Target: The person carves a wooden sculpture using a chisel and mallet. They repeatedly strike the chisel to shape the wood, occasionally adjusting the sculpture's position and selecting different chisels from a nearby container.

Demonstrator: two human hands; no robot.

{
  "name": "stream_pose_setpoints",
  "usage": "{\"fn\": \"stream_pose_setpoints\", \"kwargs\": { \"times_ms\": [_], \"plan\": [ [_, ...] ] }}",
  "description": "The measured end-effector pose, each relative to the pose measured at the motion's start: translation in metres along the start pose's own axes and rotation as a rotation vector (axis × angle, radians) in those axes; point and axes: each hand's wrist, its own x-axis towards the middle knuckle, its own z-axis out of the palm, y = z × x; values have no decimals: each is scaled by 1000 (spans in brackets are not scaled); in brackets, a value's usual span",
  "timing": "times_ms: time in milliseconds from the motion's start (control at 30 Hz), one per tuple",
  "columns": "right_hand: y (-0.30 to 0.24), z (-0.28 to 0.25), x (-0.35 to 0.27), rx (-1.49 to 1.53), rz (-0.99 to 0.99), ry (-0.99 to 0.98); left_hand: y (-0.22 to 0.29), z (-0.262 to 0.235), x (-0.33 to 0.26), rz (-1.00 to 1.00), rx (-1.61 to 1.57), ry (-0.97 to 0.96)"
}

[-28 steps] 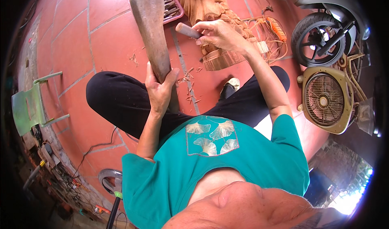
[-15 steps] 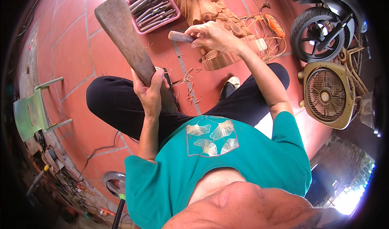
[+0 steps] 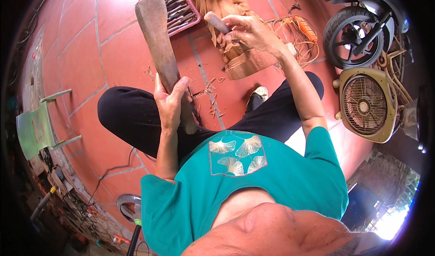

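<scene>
Left hand: the left hand (image 3: 170, 102) is wrapped tight around the handle of a wooden mallet (image 3: 159, 49), whose broad head rises above the fist, tilted up and away.
Right hand: the right hand (image 3: 250, 30) is closed around a chisel (image 3: 217, 22); the round wooden handle end sticks out past the fingers.
Carving: a pale wood carving (image 3: 231, 38) stands on the red tile floor (image 3: 113, 61) directly under the right hand.
Tray: a pink tray (image 3: 179, 6) of tools lies just beyond the mallet head.
Chips: wood chips (image 3: 206, 90) lie between the 2 hands.
Fan: a box fan (image 3: 366, 105) stands well off from the right hand.
</scene>
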Motion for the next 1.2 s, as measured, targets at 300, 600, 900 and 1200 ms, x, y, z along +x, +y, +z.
{"fn": "stream_pose_setpoints", "kwargs": {
  "times_ms": [300,600,900,1200],
  "plan": [
    [6,7,-3,-83,-106,-53,3,13,-10,173,185,16],
    [-2,8,-3,-192,-61,-4,13,8,6,-37,186,-153],
    [4,11,-4,-207,-124,-58,35,0,14,-19,537,-283],
    [4,-14,-15,187,9,56,99,18,56,-8,224,-361]
  ]
}}
